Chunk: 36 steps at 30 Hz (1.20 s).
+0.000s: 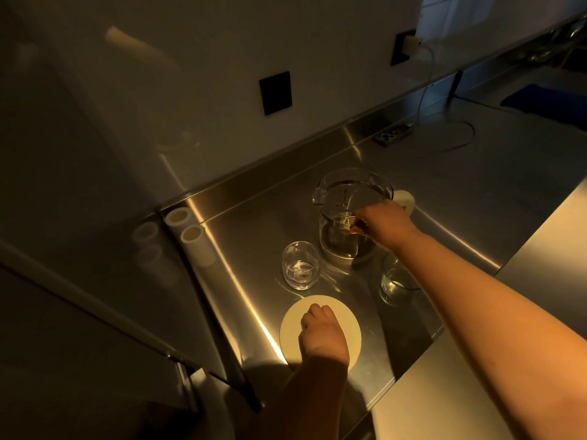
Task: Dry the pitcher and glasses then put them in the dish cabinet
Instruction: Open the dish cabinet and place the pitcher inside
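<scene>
A clear glass pitcher [346, 214] with a pale handle and base stands upright on the steel counter. My right hand [382, 225] reaches over its rim, fingers inside holding a small glass [344, 220] within the pitcher. A second glass [300, 265] stands in front of the pitcher to the left. A third glass [395, 285] stands to the right, partly hidden by my right forearm. My left hand [322, 333] rests closed on a round cream lid [292, 331] lying flat near the counter's front.
Two white tubes [190, 233] lie by the counter's left edge. A power strip [394, 134] with a looped cable sits at the back. A dark blue cloth [546, 101] lies far right. A raised steel surface [546, 236] borders the right side.
</scene>
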{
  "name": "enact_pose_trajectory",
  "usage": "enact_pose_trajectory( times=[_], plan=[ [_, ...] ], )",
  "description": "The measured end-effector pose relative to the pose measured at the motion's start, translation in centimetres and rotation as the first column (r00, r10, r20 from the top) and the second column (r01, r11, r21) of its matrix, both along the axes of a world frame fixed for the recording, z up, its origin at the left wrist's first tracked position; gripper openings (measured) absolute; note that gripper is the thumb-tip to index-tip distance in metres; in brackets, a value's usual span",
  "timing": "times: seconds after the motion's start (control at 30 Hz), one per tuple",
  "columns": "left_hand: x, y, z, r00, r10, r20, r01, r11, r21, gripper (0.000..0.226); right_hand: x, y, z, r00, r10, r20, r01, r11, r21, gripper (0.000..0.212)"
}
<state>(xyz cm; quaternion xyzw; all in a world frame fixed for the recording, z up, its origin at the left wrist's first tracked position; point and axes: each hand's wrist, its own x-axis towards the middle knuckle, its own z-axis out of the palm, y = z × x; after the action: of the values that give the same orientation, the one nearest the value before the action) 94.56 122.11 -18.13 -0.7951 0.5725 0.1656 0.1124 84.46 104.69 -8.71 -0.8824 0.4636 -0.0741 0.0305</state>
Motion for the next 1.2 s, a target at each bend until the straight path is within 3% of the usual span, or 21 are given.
enact_pose_trajectory(
  times=[0.27,0.5,0.67,0.83,1.2],
  plan=[
    [0.2,-0.2,0.9,0.998,-0.028,0.053,0.028,1.0,0.009,0.051,-0.1,0.0,-0.3,1.0,-0.006,-0.006,0.006,1.0,0.013,0.012],
    [-0.5,0.5,2.5,0.998,-0.013,0.067,0.006,0.994,0.106,0.048,-0.9,0.0,1.4,0.999,0.04,-0.016,-0.041,0.999,-0.02,0.014],
    [-0.4,0.5,5.3,0.977,-0.153,0.151,0.135,0.983,0.122,0.058,-2.2,1.5,4.8,0.997,0.047,0.059,-0.042,0.996,-0.083,0.019],
    [-0.8,1.3,8.8,0.983,-0.153,0.105,0.149,0.988,0.051,0.081,-3.7,4.3,8.9,0.996,0.084,0.038,-0.077,0.984,-0.159,0.019],
    [-0.2,8.5,18.8,0.907,-0.419,0.045,0.421,0.892,-0.166,0.088,-7.9,15.5,19.4,0.999,0.049,-0.01,-0.05,0.974,-0.219,0.017]
  ],
)
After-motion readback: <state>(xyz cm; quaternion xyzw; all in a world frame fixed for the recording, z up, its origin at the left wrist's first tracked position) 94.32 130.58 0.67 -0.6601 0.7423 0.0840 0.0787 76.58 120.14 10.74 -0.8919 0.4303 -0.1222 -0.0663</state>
